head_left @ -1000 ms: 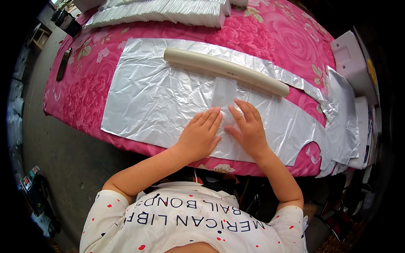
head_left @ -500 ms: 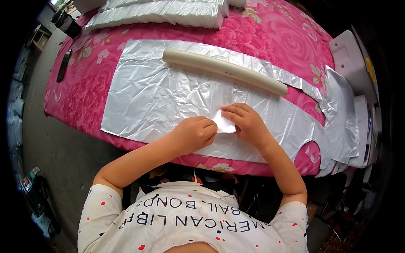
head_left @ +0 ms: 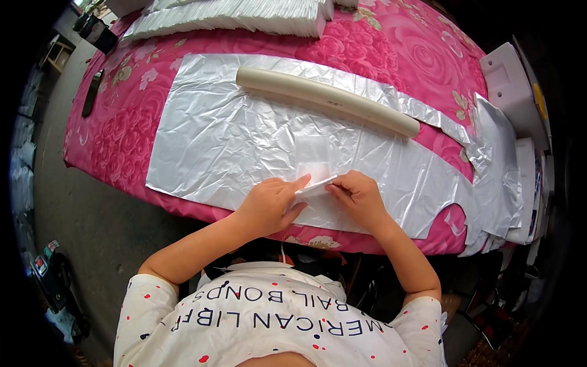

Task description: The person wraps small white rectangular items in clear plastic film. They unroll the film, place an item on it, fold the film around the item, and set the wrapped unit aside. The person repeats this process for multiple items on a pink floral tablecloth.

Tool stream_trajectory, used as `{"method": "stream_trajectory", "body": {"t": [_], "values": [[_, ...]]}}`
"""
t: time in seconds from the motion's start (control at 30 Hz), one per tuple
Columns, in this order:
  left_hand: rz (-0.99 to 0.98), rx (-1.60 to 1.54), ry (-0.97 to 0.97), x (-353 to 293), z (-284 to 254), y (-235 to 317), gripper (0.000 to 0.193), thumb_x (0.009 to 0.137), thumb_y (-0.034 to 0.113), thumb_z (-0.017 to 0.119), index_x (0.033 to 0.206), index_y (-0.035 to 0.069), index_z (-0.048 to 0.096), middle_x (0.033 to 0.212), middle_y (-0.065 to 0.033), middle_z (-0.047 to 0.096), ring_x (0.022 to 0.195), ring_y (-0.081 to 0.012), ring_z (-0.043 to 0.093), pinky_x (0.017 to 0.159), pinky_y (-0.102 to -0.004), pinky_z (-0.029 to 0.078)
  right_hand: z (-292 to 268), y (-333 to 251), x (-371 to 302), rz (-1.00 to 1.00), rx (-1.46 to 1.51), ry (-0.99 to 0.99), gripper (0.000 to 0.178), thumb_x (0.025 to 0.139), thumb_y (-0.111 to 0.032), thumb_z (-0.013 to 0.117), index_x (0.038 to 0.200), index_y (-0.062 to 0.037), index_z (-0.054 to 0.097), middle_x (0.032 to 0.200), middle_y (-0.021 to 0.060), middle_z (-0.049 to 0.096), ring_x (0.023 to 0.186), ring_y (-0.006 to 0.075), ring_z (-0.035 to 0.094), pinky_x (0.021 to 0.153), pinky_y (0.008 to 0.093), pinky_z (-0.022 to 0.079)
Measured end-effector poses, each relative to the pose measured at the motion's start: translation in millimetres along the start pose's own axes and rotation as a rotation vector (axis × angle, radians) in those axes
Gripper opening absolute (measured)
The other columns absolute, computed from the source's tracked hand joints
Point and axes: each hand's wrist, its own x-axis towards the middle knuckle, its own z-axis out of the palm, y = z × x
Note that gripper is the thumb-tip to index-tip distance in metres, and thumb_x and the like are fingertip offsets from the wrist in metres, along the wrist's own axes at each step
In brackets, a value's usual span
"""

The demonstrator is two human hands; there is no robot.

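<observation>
A small translucent plastic bag lies on a silver plastic sheet, its near edge folded up into a narrow white strip. Between finger and thumb, my right hand pinches the right end of that strip. At the other end is my left hand, thumb and forefinger spread apart around the strip's tip. Whether those fingertips touch the plastic is hard to tell. Beyond both hands, a long beige tube rests across the sheet.
A pink floral cloth covers the table. Stacked white plastic bags lie at the far side. A dark phone-like object is near the left edge. At right stand a white foam box and loose silver film.
My left hand has opened its thumb and forefinger. The bag's near edge has been raised into a folded strip, and my right hand has moved slightly toward me, now pinching its end.
</observation>
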Motion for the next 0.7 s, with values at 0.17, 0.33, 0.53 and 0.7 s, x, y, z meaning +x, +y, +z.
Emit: {"method": "stream_trajectory", "body": {"t": [0.17, 0.33, 0.53, 0.7], "values": [[-0.414, -0.209, 0.067, 21, -3, 1, 0.064, 0.081, 0.015, 0.061, 0.131, -0.01, 0.031, 0.067, -0.0138, 0.063, 0.061, -0.0278, 0.062, 0.055, -0.0352, 0.047, -5, -11, 28, 0.328, 0.104, -0.074, 0.022, 0.085, -0.02, 0.058, 0.084, 0.0001, 0.066, 0.063, 0.0123, 0.062, 0.054, 0.0212, 0.058, 0.055, 0.0318, 0.044], [-0.527, -0.282, 0.077, 34, -6, -6, 0.071, 0.083, 0.011, 0.061, 0.136, -0.01, 0.019, 0.065, -0.0138, 0.062, 0.055, -0.0202, 0.06, 0.056, -0.0275, 0.046, -8, -15, 41, 0.432, 0.108, -0.14, 0.025, 0.085, -0.021, 0.057, 0.083, 0.002, 0.066, 0.06, 0.0113, 0.062, 0.052, 0.0188, 0.059, 0.055, 0.031, 0.045], [-0.624, -0.381, 0.091, 35, -13, -4, 0.074, 0.081, 0.009, 0.063, 0.137, -0.01, 0.018, 0.074, -0.0131, 0.064, 0.06, -0.0182, 0.061, 0.06, -0.0278, 0.048, -11, -16, 49, 0.528, 0.096, -0.192, 0.028, 0.085, -0.023, 0.057, 0.082, 0.0034, 0.066, 0.058, 0.0105, 0.061, 0.05, 0.0163, 0.06, 0.053, 0.0296, 0.046], [-0.108, 0.218, 0.287, 24, -10, -9, 0.071, 0.076, 0.008, 0.066, 0.135, -0.006, 0.029, 0.104, -0.0159, 0.06, 0.089, -0.0255, 0.06, 0.076, -0.034, 0.049, -13, -13, 55, 0.621, 0.179, -0.224, 0.031, 0.085, -0.025, 0.058, 0.074, 0.0027, 0.064, 0.055, 0.0083, 0.058, 0.051, 0.0145, 0.06, 0.05, 0.029, 0.045]]}}
